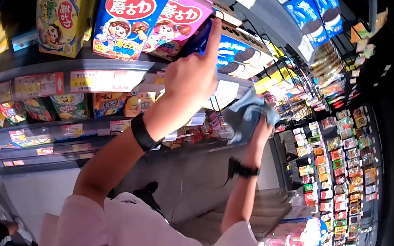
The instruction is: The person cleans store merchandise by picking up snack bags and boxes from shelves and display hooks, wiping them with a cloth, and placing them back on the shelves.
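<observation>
The person's left hand (192,77) is at the lower right of the pink box (174,25); its index finger is straight, with the fingertip by the box's right edge, but whether it presses there I cannot tell. The other fingers look folded, mostly hidden. The right hand (262,129) has its fingers closed around a grey-blue cloth (244,117), which hangs well below and to the right of the pink box, outside the shelf edge (32,71). Open floor (51,184) lies far below the pink box, to the left.

On the pink box I can read 蘑古力, and the same on the blue box (124,23) just left of it and on the yellow box (57,21) farther left. A price label (91,80), below and left of the pink box, shows "5 00".

I count three 蘑古力 boxes in front, one of each colour; one cookie box (241,58) right of the pink one; and two blue cookie packs (316,11) farther right.
</observation>
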